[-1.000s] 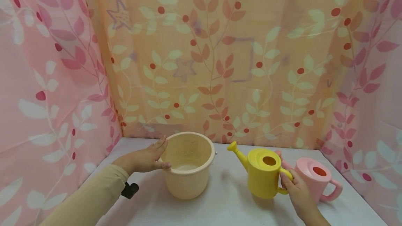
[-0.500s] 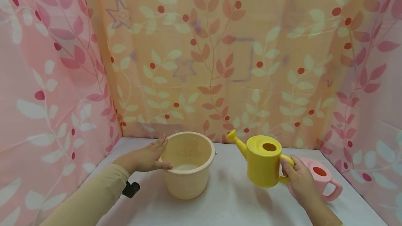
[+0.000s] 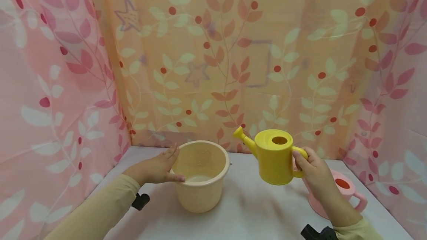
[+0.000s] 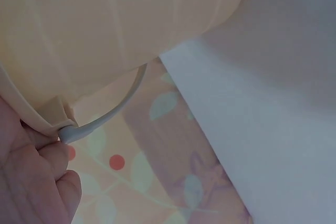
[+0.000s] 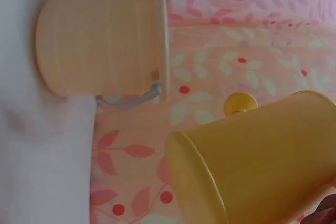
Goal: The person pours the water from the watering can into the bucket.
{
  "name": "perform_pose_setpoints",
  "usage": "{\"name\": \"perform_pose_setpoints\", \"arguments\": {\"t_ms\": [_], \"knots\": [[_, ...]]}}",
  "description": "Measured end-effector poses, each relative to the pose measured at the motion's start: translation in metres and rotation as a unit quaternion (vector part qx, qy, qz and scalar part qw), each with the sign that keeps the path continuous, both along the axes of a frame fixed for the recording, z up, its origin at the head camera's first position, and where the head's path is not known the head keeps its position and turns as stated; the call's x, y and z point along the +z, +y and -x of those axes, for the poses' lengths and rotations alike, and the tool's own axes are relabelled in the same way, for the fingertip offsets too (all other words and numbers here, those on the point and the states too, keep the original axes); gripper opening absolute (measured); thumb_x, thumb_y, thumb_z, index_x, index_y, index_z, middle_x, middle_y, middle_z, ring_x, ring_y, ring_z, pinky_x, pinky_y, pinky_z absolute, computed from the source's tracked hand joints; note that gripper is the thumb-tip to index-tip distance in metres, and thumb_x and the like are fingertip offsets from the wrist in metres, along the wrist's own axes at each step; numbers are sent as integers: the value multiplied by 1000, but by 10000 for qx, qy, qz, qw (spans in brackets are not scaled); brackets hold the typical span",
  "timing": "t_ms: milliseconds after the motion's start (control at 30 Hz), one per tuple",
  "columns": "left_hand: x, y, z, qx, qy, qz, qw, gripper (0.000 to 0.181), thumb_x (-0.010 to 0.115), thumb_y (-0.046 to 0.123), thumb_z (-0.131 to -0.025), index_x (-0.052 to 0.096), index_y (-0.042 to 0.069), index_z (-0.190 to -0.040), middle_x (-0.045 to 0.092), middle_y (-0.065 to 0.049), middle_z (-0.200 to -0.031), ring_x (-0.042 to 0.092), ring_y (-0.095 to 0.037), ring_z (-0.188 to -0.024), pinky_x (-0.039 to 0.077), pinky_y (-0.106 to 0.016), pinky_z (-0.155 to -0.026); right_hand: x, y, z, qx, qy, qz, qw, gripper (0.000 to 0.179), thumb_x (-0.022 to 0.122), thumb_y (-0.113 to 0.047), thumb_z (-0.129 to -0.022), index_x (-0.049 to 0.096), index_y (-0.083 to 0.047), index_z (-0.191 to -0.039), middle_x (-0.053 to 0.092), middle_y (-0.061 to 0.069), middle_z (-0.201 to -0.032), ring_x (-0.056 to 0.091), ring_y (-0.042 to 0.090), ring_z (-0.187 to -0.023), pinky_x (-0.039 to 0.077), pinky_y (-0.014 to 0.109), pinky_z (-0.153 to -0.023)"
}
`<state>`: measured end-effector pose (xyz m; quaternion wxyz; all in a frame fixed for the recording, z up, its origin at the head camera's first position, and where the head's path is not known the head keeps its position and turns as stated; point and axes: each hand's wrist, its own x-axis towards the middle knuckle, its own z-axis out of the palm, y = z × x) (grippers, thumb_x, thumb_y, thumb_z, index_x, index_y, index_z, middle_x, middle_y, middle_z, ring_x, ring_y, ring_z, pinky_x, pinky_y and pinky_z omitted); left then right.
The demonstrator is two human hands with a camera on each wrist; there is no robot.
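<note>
My left hand (image 3: 153,167) rests spread on the left side of the cream bucket's rim (image 3: 217,179), thumb toward the near side and fingers toward the back. The bucket (image 3: 200,197) stands upright on the white table. In the left wrist view, fingers (image 4: 52,156) lie beside the pivot of its grey handle (image 4: 113,111). My right hand (image 3: 315,171) grips the handle of a yellow watering can (image 3: 275,162), raised above the table with its spout toward the bucket. A pink watering can (image 3: 347,184) stands behind my right forearm, partly hidden.
The white table (image 3: 247,214) is enclosed by floral cloth, with an orange backdrop (image 3: 200,99) behind and pink cloth (image 3: 43,129) on the left side. Black wrist devices show at the left cuff (image 3: 141,201) and right cuff (image 3: 318,232).
My right hand has lifted the yellow watering can off the table and brought it slightly left. My left hand and the bucket stay put. My right forearm now covers more of the pink can.
</note>
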<state>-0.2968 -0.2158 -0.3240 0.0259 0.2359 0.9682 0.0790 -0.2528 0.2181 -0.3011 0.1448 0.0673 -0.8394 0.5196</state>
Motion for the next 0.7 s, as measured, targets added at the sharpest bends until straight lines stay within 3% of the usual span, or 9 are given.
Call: {"name": "perform_pose_setpoints", "arguments": {"t_ms": [300,700], "knots": [[4,1,-2,47,-89,-133,9999,109,50,71,-75,12,-6,-144,1,-22,-151,9,-36,-138,16,-50,-109,27,-16,9,399,289,-35,9988,45,46,-45,-92,43,0,-96,40,12,-80,45,25,-80,44,32,-65],[4,3,-2,-76,76,132,9999,110,48,72,-76,15,-9,-142,5,-25,-150,5,-34,-138,15,-51,-109,46,-31,16,706,432,-483,9954,44,48,-44,-92,45,0,-93,44,15,-76,47,28,-79,42,33,-65]]}}
